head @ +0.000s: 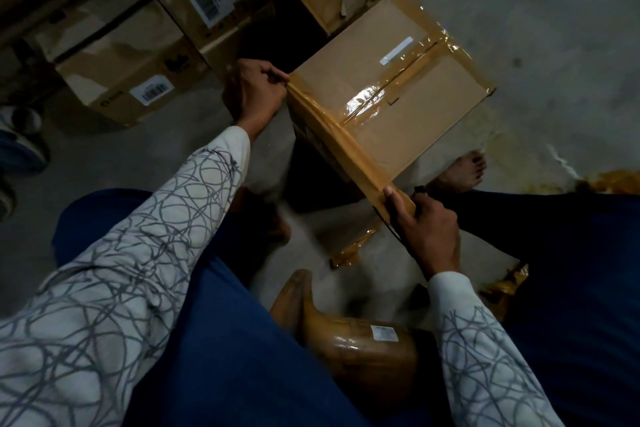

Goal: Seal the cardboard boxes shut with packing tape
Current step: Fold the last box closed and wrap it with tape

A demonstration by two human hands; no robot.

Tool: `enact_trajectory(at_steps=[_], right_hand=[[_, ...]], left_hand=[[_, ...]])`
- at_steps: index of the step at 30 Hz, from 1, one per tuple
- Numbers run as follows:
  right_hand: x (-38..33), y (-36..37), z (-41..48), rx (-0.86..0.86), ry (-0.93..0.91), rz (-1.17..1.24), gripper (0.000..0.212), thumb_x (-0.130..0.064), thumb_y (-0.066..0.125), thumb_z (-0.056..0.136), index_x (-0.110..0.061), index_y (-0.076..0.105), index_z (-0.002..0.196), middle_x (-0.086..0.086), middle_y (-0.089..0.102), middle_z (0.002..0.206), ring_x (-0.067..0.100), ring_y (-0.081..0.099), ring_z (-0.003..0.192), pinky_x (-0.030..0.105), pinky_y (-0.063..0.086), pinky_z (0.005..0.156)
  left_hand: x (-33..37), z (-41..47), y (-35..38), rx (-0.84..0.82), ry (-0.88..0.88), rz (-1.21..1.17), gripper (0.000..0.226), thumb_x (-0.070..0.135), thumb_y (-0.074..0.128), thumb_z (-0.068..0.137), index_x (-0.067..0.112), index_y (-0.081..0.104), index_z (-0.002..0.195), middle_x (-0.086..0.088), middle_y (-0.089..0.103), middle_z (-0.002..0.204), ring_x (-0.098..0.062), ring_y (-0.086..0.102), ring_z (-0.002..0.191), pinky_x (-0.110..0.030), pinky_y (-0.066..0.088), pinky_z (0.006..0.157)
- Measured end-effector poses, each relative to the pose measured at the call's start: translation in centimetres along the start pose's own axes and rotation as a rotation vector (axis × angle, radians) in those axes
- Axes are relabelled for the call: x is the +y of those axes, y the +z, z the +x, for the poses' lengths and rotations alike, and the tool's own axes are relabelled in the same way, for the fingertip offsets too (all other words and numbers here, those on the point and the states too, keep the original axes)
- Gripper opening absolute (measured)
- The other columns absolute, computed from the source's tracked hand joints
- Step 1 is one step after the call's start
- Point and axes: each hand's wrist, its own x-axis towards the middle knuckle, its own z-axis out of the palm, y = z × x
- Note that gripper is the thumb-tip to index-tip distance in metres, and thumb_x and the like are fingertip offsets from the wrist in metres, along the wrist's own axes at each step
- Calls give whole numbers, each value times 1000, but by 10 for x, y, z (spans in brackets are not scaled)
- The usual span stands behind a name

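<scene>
Cardboard boxes [131, 55] stacked at the far left of the floor [554, 28], a white barcode label [151, 92] on the nearest one. Just right of them, left hand [254, 92] with fingers curled tight, pinching the end of a brown packing tape strip [339, 146] at the left corner of the box being sealed [391, 80]. Strip stretched taut along that box's near edge, running from one hand to the other. Below the strip, crumpled tape scraps [349, 250] on the floor, and nearer still a brown wrapped roll [363, 340] with a white sticker, lying between blue-trousered legs. Box being sealed resting on the floor at the middle, flaps closed, glossy tape already over its centre seam and far edges. Further right, at the near corner, right hand [429, 222] clenched round the other end of the strip, thumb laid on top. Beside its fingers a small black object [419, 189], too dark to identify. Past the box's right corner, a bare foot [464, 170] on the floor.
</scene>
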Motion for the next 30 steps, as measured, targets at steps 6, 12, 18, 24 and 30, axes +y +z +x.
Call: enact_trajectory(at_steps=[6,12,18,24,30], right_hand=[[-7,5,20,-5,82,-103,69,-81,44,86,-17,65,69,9,64,71,35,66,78,39,53,68],[-16,16,33,-53,186,-43,76,-91,42,78,-25,78,90,13,72,91,36,66,93,38,49,75],[-13,10,43,-158,288,36,78,-96,46,67,-25,75,75,13,71,89,37,66,91,46,54,86],[-20,2,44,-198,277,1,69,-88,50,76,-23,67,61,13,70,89,38,65,93,43,54,83],[-22,4,41,-204,295,12,69,-89,50,75,-24,65,59,10,65,84,37,66,95,43,53,86]], left_hand=[[9,-25,24,-79,26,47,36,32,57,97,17,58,131,-13,48,140,-29,45,130,-34,36,105],[32,-69,96,-95,-316,-383,74,37,37,106,6,-6,158,-17,8,167,-34,20,151,-45,19,122],[45,-81,128,205,-326,-540,71,40,33,106,9,1,160,-16,12,166,-27,27,148,-12,11,113],[37,-119,146,144,-326,-378,78,69,17,96,28,-8,159,-16,32,157,-31,48,133,-49,41,109],[35,-127,143,36,-343,-434,75,62,27,100,33,-13,156,-16,29,158,-35,45,134,-53,40,109]])
